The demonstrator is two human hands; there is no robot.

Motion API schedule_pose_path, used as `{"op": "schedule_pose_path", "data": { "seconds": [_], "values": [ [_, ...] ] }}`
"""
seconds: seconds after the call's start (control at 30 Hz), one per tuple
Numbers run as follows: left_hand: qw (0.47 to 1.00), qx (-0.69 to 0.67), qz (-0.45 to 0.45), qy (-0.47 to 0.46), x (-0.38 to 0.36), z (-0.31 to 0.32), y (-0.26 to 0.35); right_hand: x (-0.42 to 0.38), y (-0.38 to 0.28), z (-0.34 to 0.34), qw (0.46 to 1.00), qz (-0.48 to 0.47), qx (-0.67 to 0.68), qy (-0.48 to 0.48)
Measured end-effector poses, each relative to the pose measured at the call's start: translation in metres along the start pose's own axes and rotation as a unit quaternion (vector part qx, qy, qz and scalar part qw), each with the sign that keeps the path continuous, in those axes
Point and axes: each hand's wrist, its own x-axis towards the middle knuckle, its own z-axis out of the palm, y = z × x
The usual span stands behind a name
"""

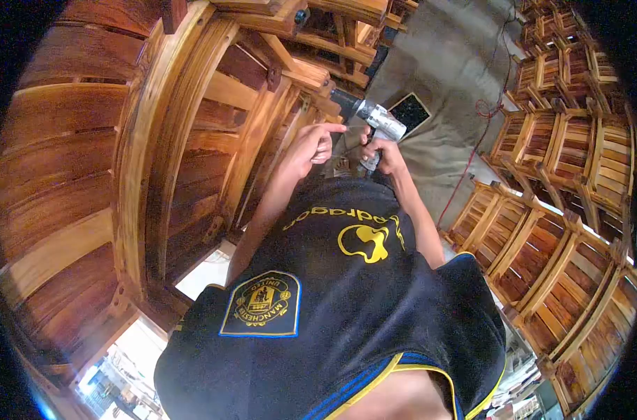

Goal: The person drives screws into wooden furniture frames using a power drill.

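Note:
My right hand [385,154] is wrapped round the handle of a silver power drill [386,120] with a black front end. The drill's nose points left, close to the end of a wooden piece of furniture [311,73]. Left of the drill, my left hand [311,149] has its index finger stretched towards the drill. Its other fingers are curled into the palm, and whatever they may hold is hidden. Both hands are in front of my dark shirt [346,280].
Large varnished wooden furniture [140,154] stands close along my left. Slatted wooden pieces [549,280] line the right side. A dark framed panel [411,114] lies on the grey floor covering [444,150]. A red hose or cable [465,175] runs along the floor.

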Motion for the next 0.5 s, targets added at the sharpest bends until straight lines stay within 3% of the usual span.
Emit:
{"op": "schedule_pose_path", "data": {
  "seconds": [0.2, 0.3, 0.33, 0.5],
  "values": [
    [0.996, 0.037, -0.017, -0.079, -0.002, 0.007, 0.003, -0.002, -0.003, 0.003, 0.999, -0.021, -0.043, -0.016],
    [0.989, 0.037, -0.035, -0.142, -0.002, 0.008, 0.01, -0.012, -0.006, 0.017, 0.999, -0.006, 0.003, 0.052],
    [0.984, 0.028, -0.043, -0.172, -0.001, 0.006, 0.009, -0.014, -0.007, 0.022, 0.999, -0.044, -0.003, 0.024],
    [0.946, -0.091, -0.077, -0.301, 0.02, -0.007, 0.0, -0.026, -0.011, 0.065, 0.977, -0.141, -0.108, 0.118]
  ]
}}
